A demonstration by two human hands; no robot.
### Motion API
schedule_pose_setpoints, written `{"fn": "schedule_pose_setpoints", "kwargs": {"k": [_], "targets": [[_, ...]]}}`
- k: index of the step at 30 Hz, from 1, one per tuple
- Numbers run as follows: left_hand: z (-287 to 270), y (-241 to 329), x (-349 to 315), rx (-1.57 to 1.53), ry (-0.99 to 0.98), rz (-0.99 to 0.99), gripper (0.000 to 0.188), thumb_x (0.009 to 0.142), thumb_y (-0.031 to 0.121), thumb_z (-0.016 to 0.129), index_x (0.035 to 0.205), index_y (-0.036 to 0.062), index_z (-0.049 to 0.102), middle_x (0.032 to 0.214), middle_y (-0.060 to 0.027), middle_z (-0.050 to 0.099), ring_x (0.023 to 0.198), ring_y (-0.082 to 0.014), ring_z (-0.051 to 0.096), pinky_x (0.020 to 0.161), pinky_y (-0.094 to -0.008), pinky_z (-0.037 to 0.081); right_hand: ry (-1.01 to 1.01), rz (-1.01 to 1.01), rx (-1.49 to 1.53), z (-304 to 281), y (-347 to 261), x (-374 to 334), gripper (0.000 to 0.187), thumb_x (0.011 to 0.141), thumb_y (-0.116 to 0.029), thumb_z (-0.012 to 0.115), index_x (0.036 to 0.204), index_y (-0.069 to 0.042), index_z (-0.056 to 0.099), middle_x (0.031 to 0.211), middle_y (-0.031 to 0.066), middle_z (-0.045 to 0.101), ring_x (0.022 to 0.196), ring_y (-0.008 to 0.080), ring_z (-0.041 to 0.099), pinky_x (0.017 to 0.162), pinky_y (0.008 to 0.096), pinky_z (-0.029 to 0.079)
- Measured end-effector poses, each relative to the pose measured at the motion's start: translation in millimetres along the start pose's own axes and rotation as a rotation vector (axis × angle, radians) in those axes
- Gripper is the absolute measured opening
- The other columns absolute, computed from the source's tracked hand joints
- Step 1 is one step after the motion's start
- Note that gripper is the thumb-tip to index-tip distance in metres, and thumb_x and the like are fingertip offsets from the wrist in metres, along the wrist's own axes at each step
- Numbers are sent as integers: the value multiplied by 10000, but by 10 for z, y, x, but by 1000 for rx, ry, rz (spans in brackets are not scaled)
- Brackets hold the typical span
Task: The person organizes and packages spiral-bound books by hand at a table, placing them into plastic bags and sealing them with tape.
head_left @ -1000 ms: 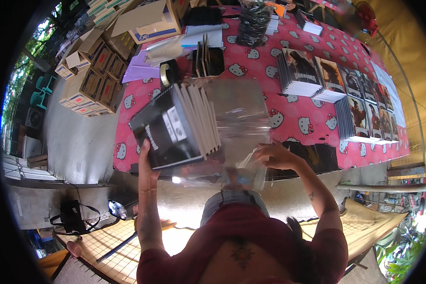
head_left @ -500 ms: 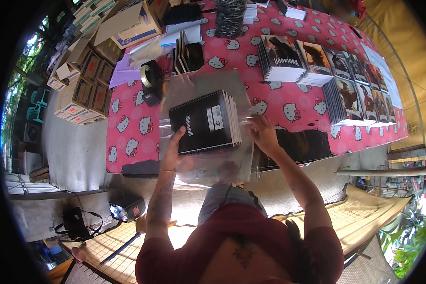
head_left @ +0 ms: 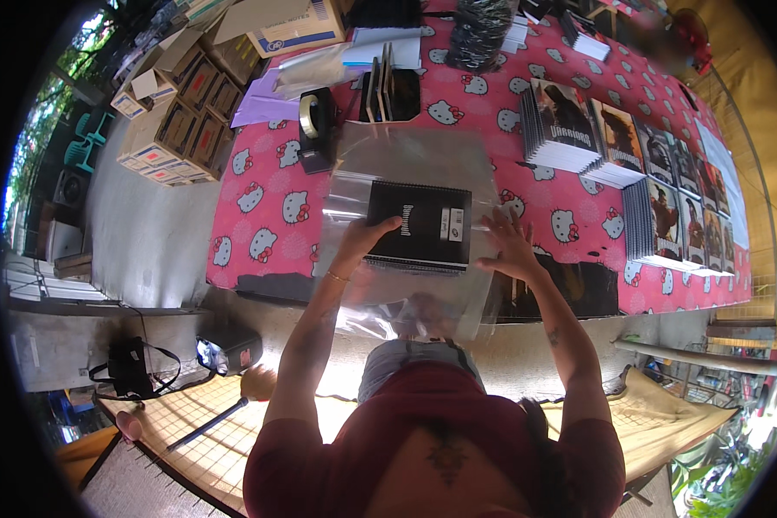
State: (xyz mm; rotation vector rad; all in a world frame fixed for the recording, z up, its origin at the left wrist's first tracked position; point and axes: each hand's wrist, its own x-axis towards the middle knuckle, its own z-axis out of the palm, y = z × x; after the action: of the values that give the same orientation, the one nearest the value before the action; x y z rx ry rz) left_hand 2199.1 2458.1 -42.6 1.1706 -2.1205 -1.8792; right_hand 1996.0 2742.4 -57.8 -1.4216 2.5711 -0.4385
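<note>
A stack of black spiral-bound notebooks [head_left: 423, 237] lies flat on a clear plastic sheet [head_left: 410, 155] at the table's near edge, the top one showing a white label on its cover. My left hand [head_left: 364, 242] grips the stack's left side, its thumb over the top cover and its other fingers hidden. Close to the right end of the stack, my right hand [head_left: 511, 246] is open with fingers spread over the plastic, holding nothing. Beyond the sheet's far left corner stands a black tape dispenser [head_left: 313, 134] with a roll of tape.
Piles of notebooks with picture covers [head_left: 561, 125] fill the right of the pink patterned tablecloth [head_left: 259, 198]. A black plastic-wrapped bundle [head_left: 477, 34] stands at the back, near upright dark boards [head_left: 378, 86]. Cardboard boxes [head_left: 177, 121] are stacked left of the table.
The stack, tilted up with its page edges showing, has been laid flatter and turned square. My right hand has let go of the plastic's edge and spread its fingers. The view has shifted.
</note>
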Motion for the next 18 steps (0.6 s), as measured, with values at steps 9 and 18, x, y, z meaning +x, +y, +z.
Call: {"fn": "schedule_pose_setpoints", "kwargs": {"k": [9,18], "targets": [[-197,-167,-61,488,212,-5,787,782,768,589,813,-6,726,750,-176,704,805,-321,712,731,-409,526,-249,552,1359,195,-398,155,634,923,-438,658,1409,-62,503,1240,33,587,1114,162,566,959,399,446],[-88,-291,-274,262,345,171,651,811,643,681,904,-1,703,871,-183,712,844,-279,705,731,-385,522,-159,482,1304,220,-415,121,559,885,-335,718,1331,-48,541,1092,14,634,1004,134,591,829,326,466]]}}
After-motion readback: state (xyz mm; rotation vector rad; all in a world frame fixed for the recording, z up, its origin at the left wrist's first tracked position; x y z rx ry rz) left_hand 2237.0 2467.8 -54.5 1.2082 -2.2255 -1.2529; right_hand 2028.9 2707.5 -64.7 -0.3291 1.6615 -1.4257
